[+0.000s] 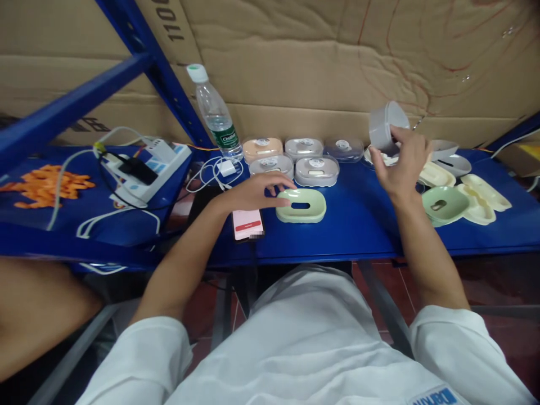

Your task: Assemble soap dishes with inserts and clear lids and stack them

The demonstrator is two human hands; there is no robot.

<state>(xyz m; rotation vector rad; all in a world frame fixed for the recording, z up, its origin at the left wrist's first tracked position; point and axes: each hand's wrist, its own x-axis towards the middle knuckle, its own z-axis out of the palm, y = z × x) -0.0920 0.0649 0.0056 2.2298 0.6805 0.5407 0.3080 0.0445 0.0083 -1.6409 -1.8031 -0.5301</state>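
Observation:
A pale green oval soap dish (pixel 314 212) with a slot in its middle lies on the blue table in front of me. My left hand (pixel 270 190) is at the dish's left end, thumb and fingers apart, the thumb over its rim; whether it touches is unclear. My right hand (pixel 403 160), raised at the right, grips a grey plastic tub-like piece (pixel 379 128) that is tilted up. Behind the green dish stand several lidded soap boxes, among them a grey one (pixel 316 171) and an orange one (pixel 262 149).
At right lie a green dish (pixel 447 205), cream trays (pixel 485 197) and grey parts (pixel 453 163). A water bottle (pixel 217 118), phone (pixel 248 225) and white cable (pixel 206 174) are at left. Further left are a power strip (pixel 162 174), orange pieces (pixel 46 185) and a blue frame post (pixel 156 67).

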